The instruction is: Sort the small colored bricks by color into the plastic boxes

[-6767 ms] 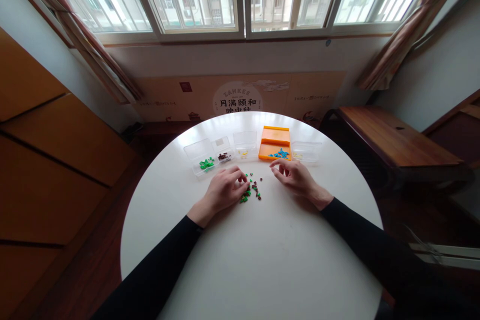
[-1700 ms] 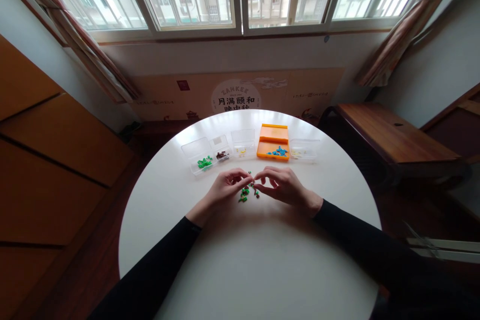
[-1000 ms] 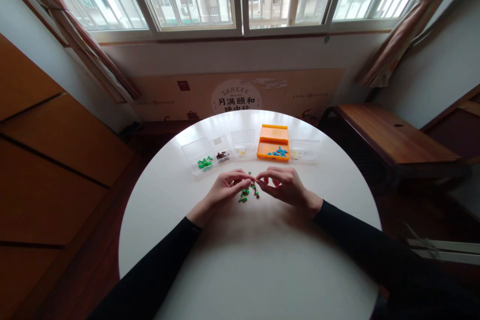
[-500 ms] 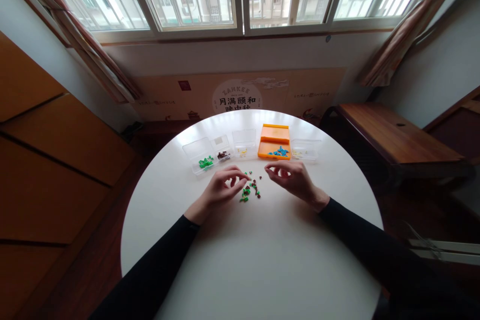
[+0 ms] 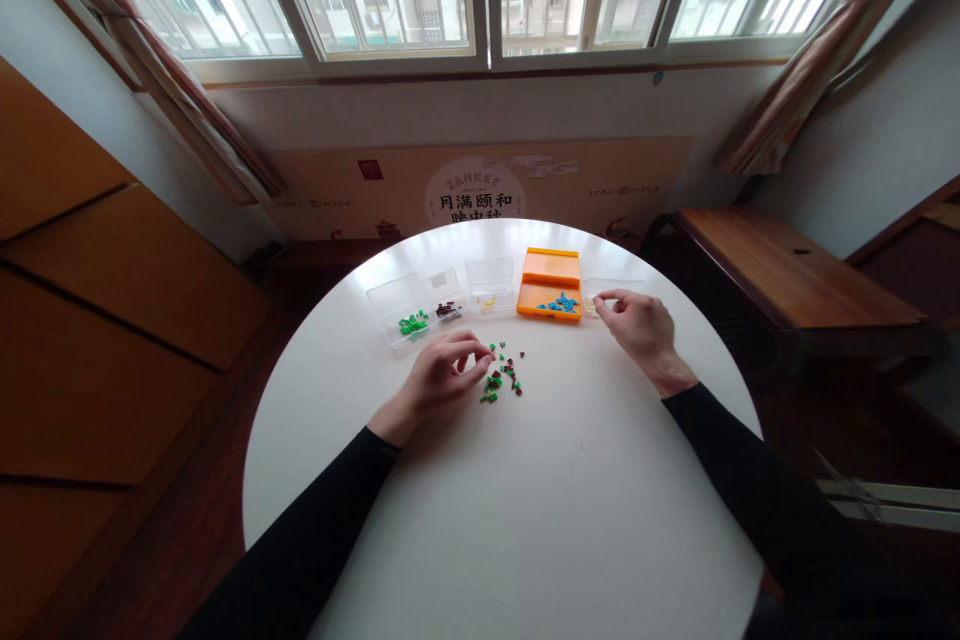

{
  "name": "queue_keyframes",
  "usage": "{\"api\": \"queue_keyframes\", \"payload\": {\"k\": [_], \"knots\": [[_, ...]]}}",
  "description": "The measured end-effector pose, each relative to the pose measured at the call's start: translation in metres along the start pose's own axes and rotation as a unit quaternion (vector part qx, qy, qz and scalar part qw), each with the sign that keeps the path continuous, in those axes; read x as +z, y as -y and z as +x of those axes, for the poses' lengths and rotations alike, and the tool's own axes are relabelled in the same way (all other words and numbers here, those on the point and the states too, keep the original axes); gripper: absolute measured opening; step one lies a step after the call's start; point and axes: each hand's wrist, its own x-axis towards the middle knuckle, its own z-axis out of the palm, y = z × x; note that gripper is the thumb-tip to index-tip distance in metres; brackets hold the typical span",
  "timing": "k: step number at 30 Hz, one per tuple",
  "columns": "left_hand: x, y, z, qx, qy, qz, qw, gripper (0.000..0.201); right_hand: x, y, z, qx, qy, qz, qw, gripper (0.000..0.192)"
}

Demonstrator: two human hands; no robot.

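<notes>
Our right hand, fingertips pressed together, perhaps pinching one tiny piece, reaches the clear plastic box; our left hand, fingers curled, rests beside the green-and-brown loose pieces. Release low inside the box.

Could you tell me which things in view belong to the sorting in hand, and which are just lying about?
In use:
left hand beside the loose pile of small pieces
right hand at the rightmost clear box
orange box
clear boxes

Lying about:
wooden bench
printed cardboard
curtains
</notes>
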Motion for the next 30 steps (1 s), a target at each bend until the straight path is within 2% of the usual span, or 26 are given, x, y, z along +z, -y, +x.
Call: {"api": "queue_keyframes", "payload": {"k": [7, 14, 18, 21, 24, 27, 30], "knots": [[-0.001, 0.001, -0.001, -0.008, 0.004, -0.005, 1.000, 0.023, -0.003, 0.002, 0.002, 0.048, 0.029, 0.006, 0.998, 0.035], [-0.002, 0.003, -0.001, -0.006, 0.005, -0.006, 1.000, 0.022, -0.002, 0.000, 0.002, 0.026, 0.018, 0.036, 0.999, 0.045], [-0.003, 0.004, -0.001, -0.001, 0.014, -0.011, 1.000, 0.019, -0.001, 0.007, -0.005, -0.054, 0.030, 0.123, 0.991, 0.051], [-0.005, 0.004, -0.001, 0.009, 0.028, -0.028, 0.999, 0.016, 0.002, 0.018, -0.015, -0.140, 0.083, 0.192, 0.968, 0.045], [-0.008, 0.002, -0.002, 0.018, 0.052, -0.040, 0.998, 0.014, 0.007, 0.029, -0.027, -0.230, 0.166, 0.223, 0.933, 0.033], [-0.012, 0.001, -0.003, 0.017, 0.082, -0.051, 0.995, 0.012, 0.012, 0.037, -0.035, -0.281, 0.213, 0.232, 0.907, 0.024], [-0.015, 0.003, -0.004, 0.011, 0.110, -0.074, 0.991, 0.008, 0.015, 0.038, -0.038, -0.301, 0.235, 0.232, 0.894, 0.021]]}}
